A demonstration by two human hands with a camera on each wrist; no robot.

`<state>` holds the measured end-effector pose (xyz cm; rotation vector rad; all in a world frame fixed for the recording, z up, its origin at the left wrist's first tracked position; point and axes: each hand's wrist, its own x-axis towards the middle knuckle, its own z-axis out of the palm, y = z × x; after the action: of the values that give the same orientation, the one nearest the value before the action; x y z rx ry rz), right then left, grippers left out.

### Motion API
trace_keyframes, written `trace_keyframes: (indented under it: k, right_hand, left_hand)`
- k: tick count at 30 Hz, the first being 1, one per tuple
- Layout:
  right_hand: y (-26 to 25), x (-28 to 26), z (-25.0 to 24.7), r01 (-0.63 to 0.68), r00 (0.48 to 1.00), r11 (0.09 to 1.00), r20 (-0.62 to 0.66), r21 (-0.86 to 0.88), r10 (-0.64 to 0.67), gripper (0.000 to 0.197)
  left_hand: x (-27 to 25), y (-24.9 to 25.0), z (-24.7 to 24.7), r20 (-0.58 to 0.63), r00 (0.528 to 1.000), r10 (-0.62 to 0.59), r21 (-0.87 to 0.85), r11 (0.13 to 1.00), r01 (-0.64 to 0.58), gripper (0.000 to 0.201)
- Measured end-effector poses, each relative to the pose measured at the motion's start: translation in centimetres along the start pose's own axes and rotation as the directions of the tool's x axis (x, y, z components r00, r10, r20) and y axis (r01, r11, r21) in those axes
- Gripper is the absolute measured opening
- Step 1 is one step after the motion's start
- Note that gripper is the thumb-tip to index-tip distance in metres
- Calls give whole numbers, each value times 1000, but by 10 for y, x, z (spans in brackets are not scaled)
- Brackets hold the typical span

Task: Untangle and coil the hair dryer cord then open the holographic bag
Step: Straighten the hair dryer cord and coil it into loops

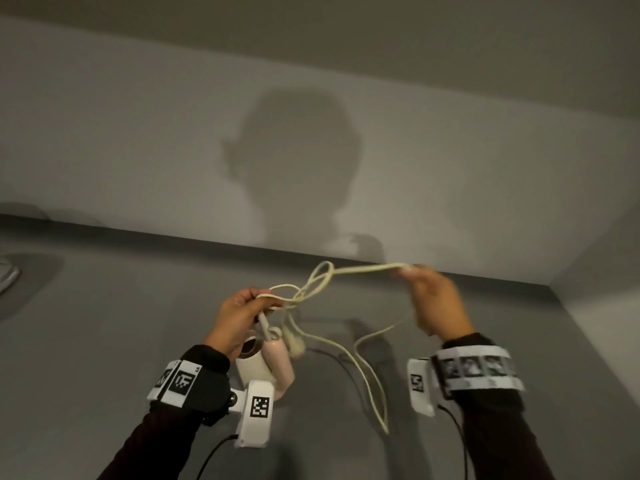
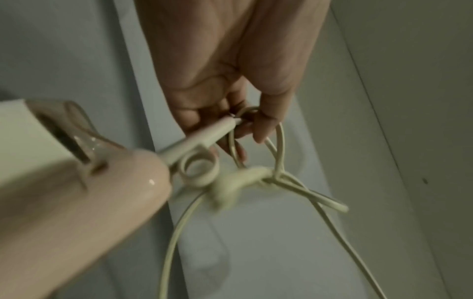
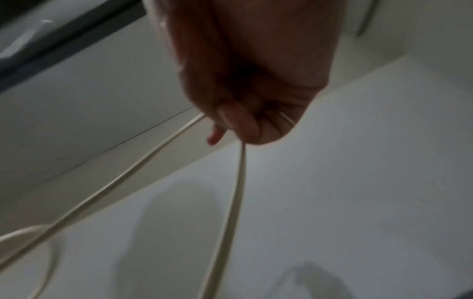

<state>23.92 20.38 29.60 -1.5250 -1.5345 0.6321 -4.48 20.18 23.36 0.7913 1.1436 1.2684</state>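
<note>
A: Above the grey counter (image 1: 104, 341) our left hand (image 1: 239, 317) pinches the cord (image 1: 360, 270) near the hair dryer (image 1: 263, 362), letting it hang.
B: Right hand (image 1: 433, 299) fingers curl round a doubled strand, pulling sideways (knot between hands). Bag unseen.

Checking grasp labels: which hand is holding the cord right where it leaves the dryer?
The left hand: it pinches the cord at the hair dryer; the right hand holds a stretch farther out.

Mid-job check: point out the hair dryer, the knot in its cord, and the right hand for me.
hair dryer (image 1: 277, 362), head view, on its pink handle below the left hand.
knot (image 1: 304, 294), head view, on the crossed cord loops between the hands.
right hand (image 1: 437, 299), head view, on its back; it pinches the cord.
</note>
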Motion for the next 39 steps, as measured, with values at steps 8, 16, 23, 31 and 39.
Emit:
trace_keyframes:
  k: [8,16,23,31,39]
  right_hand:
    - [25,-13,-30,-96,914,927,-337,363,227,29]
    - [-14,-19,-32,8,960,869,-246,494,131,32]
    - [-33,-17,-43,79,968,836,-242,544,66,31]
    - [-11,-17,-52,6,937,655,-232,755,259,32]
    - [21,-20,-45,-129,872,720,-267,682,409,34]
  left_hand:
    - [-6,0,14,138,990,36,141,988,-56,16]
    - [0,-15,9,332,928,171,473,821,-321,56]
    - [-5,-23,18,401,872,281,570,668,-478,33]
    - [-15,-25,21,355,887,296,557,695,-455,51]
    - [-15,-24,13,250,903,350,381,821,-425,48]
